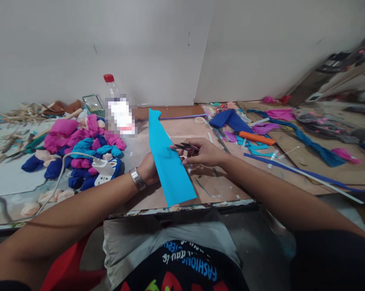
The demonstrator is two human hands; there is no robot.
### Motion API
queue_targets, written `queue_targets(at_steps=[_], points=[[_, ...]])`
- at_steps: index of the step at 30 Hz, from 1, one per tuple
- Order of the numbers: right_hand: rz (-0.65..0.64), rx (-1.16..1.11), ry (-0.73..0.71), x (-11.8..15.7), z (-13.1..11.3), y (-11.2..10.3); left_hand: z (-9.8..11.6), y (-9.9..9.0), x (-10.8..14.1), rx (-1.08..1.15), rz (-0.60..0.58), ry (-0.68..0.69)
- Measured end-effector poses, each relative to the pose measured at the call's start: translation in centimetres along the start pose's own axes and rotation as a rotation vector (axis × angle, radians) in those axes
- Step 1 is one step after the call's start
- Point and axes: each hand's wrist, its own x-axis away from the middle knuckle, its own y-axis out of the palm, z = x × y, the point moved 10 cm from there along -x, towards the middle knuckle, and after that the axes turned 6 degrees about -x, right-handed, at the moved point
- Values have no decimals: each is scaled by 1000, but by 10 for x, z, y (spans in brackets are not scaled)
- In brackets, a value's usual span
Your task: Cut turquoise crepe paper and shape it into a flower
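A long bright blue strip [170, 165] of fabric or paper lies at an angle over the table's front middle, its narrow end pointing to the wall. My left hand [150, 169], with a metal watch on the wrist, holds the strip's left side from beneath, its fingers hidden by the strip. On the right side my right hand [200, 152] is closed around small dark scissors [187, 147]. Their blades point left over the strip, and a finger of that hand touches its right edge.
Pink and blue fabric bundles [76, 141], a white and blue power socket [106, 173] with a cable, and a red-capped bottle [109, 79] stand left. An orange cutter [257, 138], blue scraps and long thin strips [304, 172] lie right. A wall [158, 52] rises behind.
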Motion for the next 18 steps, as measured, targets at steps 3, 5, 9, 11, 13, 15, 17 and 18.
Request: queue_targets(at_steps=[3,5,9,11,13,15,17,18], points=[[5,3,-32,1,-2,-1,-2,1,-2,14,-31,-5],[1,23,-45,1,-3,-2,-3,3,-2,30,-53,-7],[-51,69,-52,3,-4,1,-7,7,0,43,-106,-40],[-75,59,-47,3,-3,4,-11,6,1,36,-111,-74],[-86,32,-46,2,-2,6,-12,5,1,29,-114,-87],[-93,13,-59,1,-3,7,-11,5,2,22,-120,-82],[-108,14,-86,1,-6,9,-10,4,2,13,-109,-72],[-117,21,-100,1,-8,10,-9,2,2,8,-94,-70]])
